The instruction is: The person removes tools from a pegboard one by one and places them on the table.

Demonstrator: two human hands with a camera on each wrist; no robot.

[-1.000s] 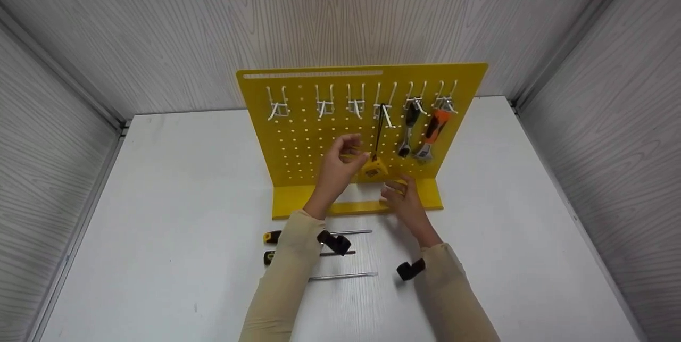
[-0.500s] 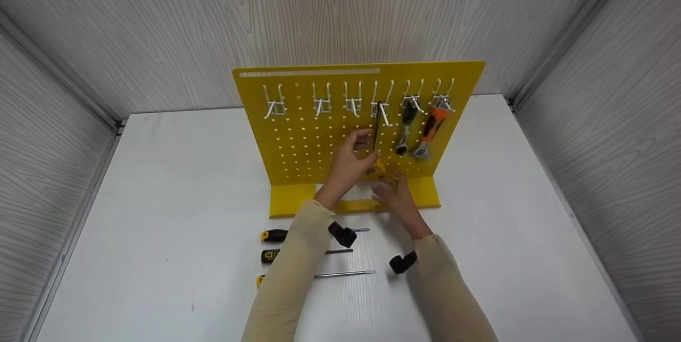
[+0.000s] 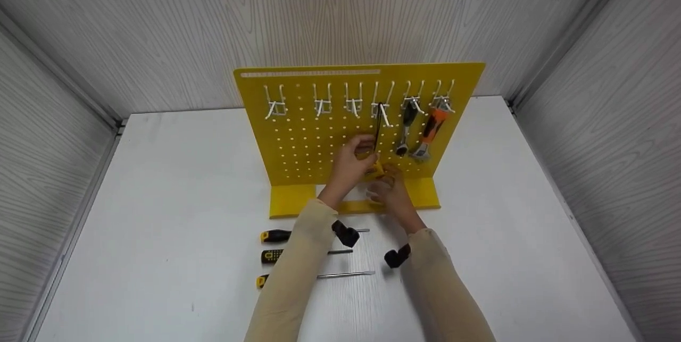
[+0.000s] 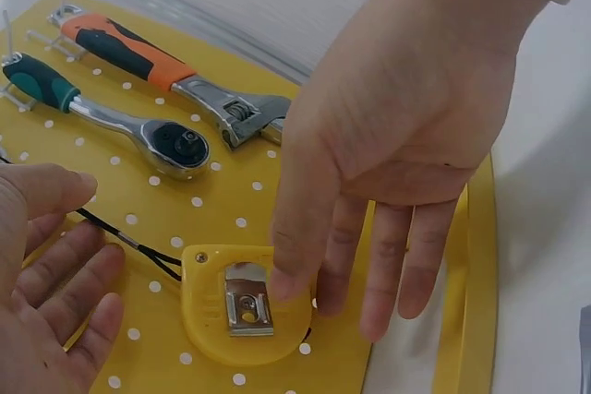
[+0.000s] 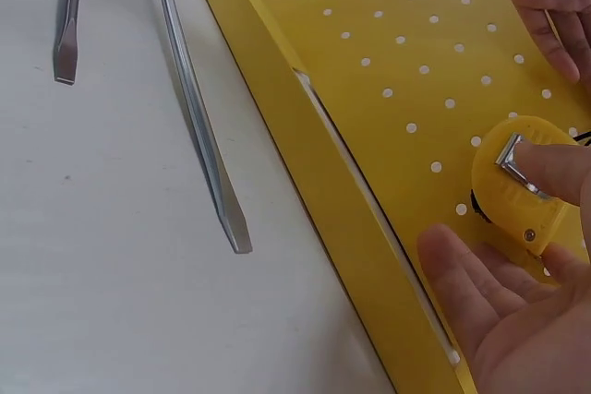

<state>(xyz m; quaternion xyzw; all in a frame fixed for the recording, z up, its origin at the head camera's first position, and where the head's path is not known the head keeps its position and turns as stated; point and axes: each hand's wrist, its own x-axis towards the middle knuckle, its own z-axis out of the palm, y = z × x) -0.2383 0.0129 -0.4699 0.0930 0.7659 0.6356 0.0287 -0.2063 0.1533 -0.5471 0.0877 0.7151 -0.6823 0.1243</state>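
Soft, even light, seemingly from above, leaves the white table (image 3: 159, 225) pale grey in the head view, with a faint, blurred shadow beside the right sleeve (image 3: 444, 283). Wide-angle stretching splays the side walls (image 3: 48, 134), and a thin reddish band tints the picture's top edge. In the left wrist view, haze pales the top corner of the pegboard (image 4: 231, 71); the tape measure's metal clip (image 4: 247, 322) shines. In the right wrist view, highlights streak a screwdriver shaft (image 5: 189, 89).

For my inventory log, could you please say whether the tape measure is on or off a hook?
On: the black cord of the tape measure loops over a white hook.
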